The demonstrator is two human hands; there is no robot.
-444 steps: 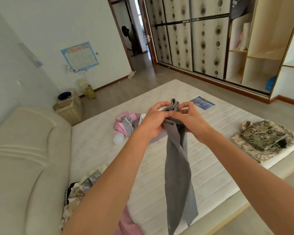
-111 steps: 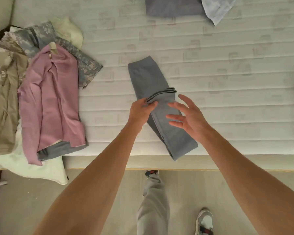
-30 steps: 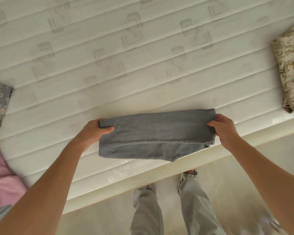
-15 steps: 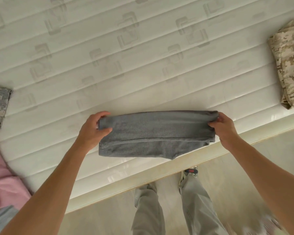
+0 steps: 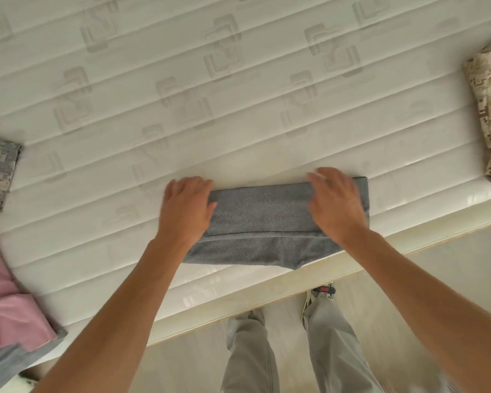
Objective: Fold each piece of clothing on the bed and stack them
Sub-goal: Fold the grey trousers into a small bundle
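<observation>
My left hand (image 5: 185,211) and right hand (image 5: 335,205) now lie flat, fingers straight, pressing the grey garment (image 5: 260,222) at centre frame; a moment ago they pinched its ends, so the fold is set.

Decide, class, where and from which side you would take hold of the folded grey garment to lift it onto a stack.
Probably grip the folded grey garment at its two short ends, sliding fingers under from left and right. It lies flat as a long strip on the mattress, and the left hand and right hand are already at those ends. A middle grip would likely let it sag open.
</observation>
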